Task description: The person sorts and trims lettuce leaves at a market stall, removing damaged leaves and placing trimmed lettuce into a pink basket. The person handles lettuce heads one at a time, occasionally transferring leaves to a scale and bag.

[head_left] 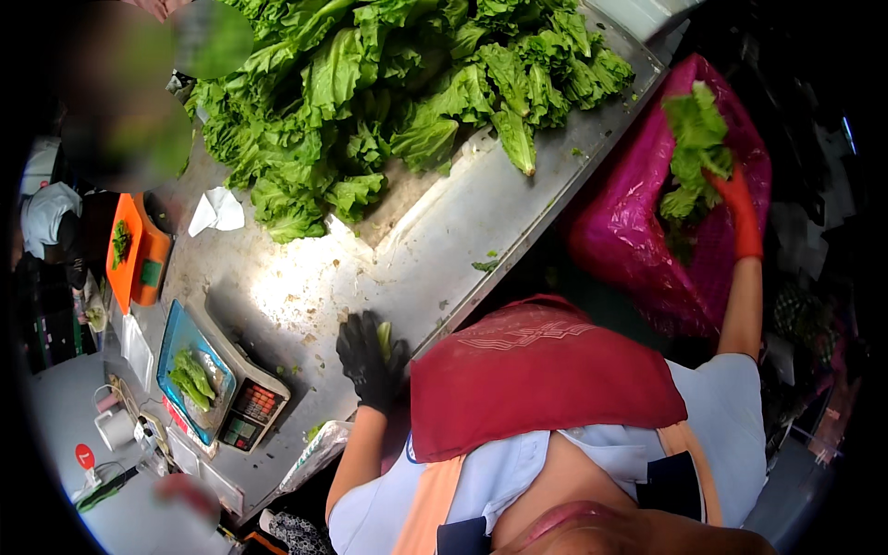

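My right hand, in an orange glove, grips a bunch of leafy green lettuce over the mouth of a bright pink plastic bag. More green leaves show inside the bag. On the near edge of the metal table rests my left hand in a black glove, its fingers stretched out. A small pale green piece of leaf shows beside its thumb. Beyond both hands, a large heap of lettuce covers the far part of the table, one head lying toward the near edge.
Left of my left hand stands a weighing scale with a blue tray holding a few leaves. Farther left is an orange scale. A crumpled white paper lies near the heap. Another person is at the far left.
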